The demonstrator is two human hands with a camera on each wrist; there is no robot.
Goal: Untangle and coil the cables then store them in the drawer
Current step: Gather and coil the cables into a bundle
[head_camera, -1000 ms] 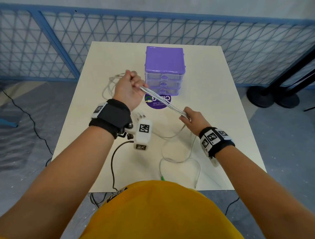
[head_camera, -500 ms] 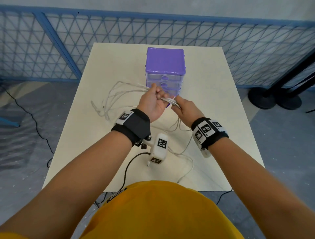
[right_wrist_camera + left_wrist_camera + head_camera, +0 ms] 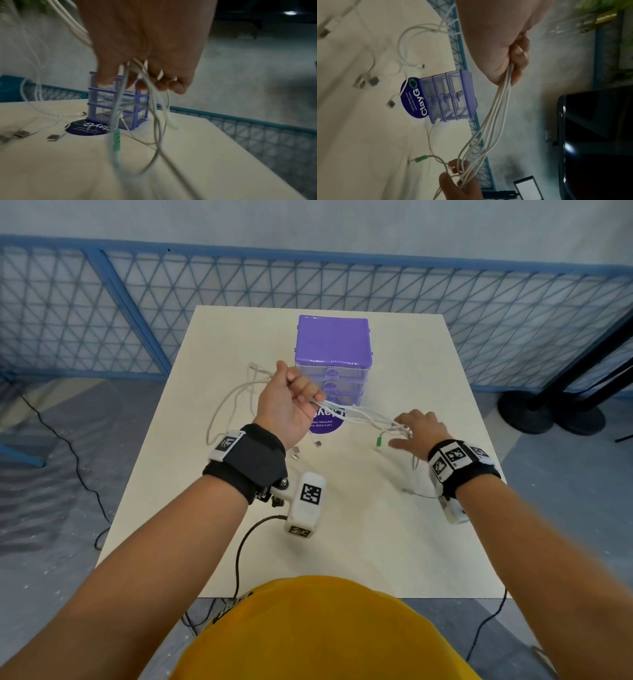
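Note:
Several white cables [image 3: 363, 414] stretch in a bundle between my two hands above the table. My left hand [image 3: 291, 402] grips one end of the bundle [image 3: 501, 102] in a fist, in front of the purple drawer unit [image 3: 333, 350]. My right hand [image 3: 416, 433] holds the other end, with strands [image 3: 154, 108] running between its loosely curled fingers [image 3: 171, 83]. A cable end with a green connector [image 3: 378, 441] hangs by the right hand. Loops [image 3: 222, 405] trail left of the left hand. USB plugs [image 3: 296, 453] lie on the table. All three drawers look closed.
A cream table [image 3: 342, 542] carries the drawer unit [image 3: 450, 97] and a round purple sticker [image 3: 325, 422]. A blue mesh fence [image 3: 137, 302] runs behind the table. Black stand bases [image 3: 548, 412] sit on the floor at right. A dark cord [image 3: 239, 549] hangs at the near edge.
My hands were together in front of the drawer unit half a second ago; now the right hand has moved right and the cable bundle is stretched out between them.

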